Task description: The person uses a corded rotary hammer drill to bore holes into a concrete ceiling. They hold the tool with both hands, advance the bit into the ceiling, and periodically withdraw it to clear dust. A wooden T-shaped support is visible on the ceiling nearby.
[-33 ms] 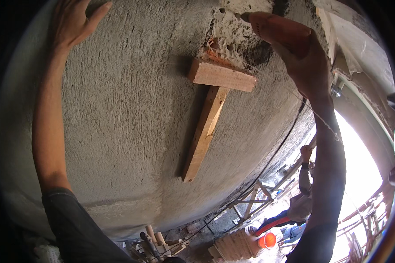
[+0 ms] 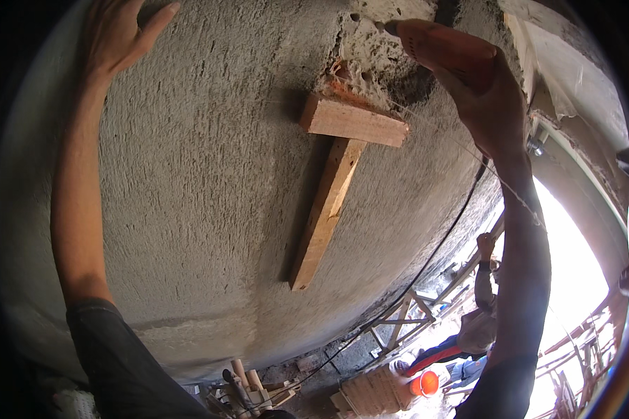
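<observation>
My right hand (image 2: 493, 115) is raised at the upper right, closed round a red power drill (image 2: 454, 52) with vent slots. Its dark front end points left at a rough, pitted patch (image 2: 370, 42) of the wall, where several small holes show. Up at the far left my left hand (image 2: 122, 38) lies against the grey plastered wall (image 2: 189, 160), thumb spread away; the top edge cuts off its fingers. Below the pitted patch, a short wooden block (image 2: 356, 122) rests on top of a slanting wooden strut (image 2: 327, 213) against the wall.
A thin string (image 2: 500, 178) hangs past my right forearm, and a dark cable (image 2: 440, 241) runs down the wall. Far below are a co-worker (image 2: 476, 332), an orange bucket (image 2: 425, 383), a wooden frame (image 2: 402, 321) and a pile of wood pieces (image 2: 248, 384).
Both my hands and the drill stay nearly where they were. Down below, the co-worker's raised hand has shifted very slightly.
</observation>
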Demonstrator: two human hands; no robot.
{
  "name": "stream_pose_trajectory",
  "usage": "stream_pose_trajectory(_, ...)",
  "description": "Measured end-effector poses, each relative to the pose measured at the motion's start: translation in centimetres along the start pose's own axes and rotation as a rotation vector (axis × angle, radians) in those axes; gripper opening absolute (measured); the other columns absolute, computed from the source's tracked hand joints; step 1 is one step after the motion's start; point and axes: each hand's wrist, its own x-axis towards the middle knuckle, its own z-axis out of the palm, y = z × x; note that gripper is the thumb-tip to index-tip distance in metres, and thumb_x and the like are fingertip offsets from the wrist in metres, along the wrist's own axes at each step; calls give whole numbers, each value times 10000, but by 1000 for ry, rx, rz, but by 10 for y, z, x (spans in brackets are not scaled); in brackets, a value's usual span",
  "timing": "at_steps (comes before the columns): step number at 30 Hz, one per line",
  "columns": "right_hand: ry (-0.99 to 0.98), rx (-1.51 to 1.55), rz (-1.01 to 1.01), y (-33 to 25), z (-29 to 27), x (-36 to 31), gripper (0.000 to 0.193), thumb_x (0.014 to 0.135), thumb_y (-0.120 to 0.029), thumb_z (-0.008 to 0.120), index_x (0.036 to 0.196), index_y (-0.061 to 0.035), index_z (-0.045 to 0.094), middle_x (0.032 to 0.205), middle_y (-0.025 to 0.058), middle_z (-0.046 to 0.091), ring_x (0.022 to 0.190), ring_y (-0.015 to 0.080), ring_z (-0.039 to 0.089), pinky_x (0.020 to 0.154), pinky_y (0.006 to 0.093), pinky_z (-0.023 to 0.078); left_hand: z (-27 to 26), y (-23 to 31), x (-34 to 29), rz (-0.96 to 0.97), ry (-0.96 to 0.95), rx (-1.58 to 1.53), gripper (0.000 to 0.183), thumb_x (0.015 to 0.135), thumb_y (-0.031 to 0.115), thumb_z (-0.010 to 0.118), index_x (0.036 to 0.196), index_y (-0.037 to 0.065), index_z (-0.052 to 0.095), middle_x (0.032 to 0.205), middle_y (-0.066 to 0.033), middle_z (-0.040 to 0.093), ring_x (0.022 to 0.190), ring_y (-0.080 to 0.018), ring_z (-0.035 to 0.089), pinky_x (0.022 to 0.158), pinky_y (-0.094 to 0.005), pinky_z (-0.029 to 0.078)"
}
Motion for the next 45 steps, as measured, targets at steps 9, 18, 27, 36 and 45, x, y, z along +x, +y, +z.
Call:
stream_pose_trajectory(9,60,-78,-171,32,7,6,624,862,-393,881,1336,-79,626,1218,162,749,1148,283,729,1006,416,559,2,-1,-1,-6,11,0,579,921,204,736,1471,93,593,1657,-141,427,1570,-339,315,1297,-512,211)
stream_pose_trajectory(18,80,29,-256,33,-3,11,597,865,-407,880,1298,-65,652,1082,125,759,981,233,742,868,385,587,2,3,-1,-2,27,-10,566,906,182,739,1448,76,612,1640,-146,454,1553,-343,352,1288,-509,243)
stream_pose_trajectory(27,-42,135,16,54,-15,43,522,876,-403,872,1199,-45,673,827,41,676,695,127,648,600,298,528,2,-1,5,35,22,24,567,885,182,756,1429,80,632,1627,-144,474,1535,-343,380,1281,-512,259)
stream_pose_trajectory(36,-51,233,217,71,-9,29,505,870,-409,877,1134,-29,672,731,20,656,579,100,635,490,274,525,2,-7,4,21,23,11,560,892,202,752,1428,89,635,1623,-150,478,1540,-340,374,1283,-515,254)
stream_pose_trajectory(45,56,265,332,72,21,-8,570,847,-383,904,1161,8,633,722,59,677,573,126,667,487,287,542,5,-17,5,73,38,58,563,897,227,753,1429,87,632,1623,-179,464,1541,-360,365,1279,-528,248)
